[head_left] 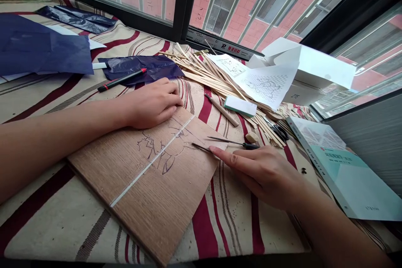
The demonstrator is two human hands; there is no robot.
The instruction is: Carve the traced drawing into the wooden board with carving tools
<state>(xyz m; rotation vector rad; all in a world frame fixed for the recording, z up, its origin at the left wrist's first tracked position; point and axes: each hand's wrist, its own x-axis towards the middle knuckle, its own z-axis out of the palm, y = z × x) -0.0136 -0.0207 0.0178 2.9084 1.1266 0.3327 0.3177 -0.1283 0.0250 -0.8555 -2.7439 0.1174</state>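
A flat wooden board [150, 201] lies at a slant before me, with a dark line drawing [168, 155] on its face. Across it runs a narrow white strip [138, 179]. My left hand [153, 102] rests on the far left edge of the board, its fingers curled down there. My right hand [266, 171] is closed on a thin dark metal tool [201, 147], index finger stretched along it; its tip is over the board near the drawing and its handle is hidden. Just beyond lies a pointed tool with a black handle [250, 146].
Past the board are a wooden-handled tool [222, 111], a white-green block [240, 106], scissors [279, 130] and many thin strips [201, 76]. Printed sheets [266, 86] lean by a white box [314, 71]. A book [351, 167] lies right, a marker [122, 79] and dark blue sheets [47, 46] left.
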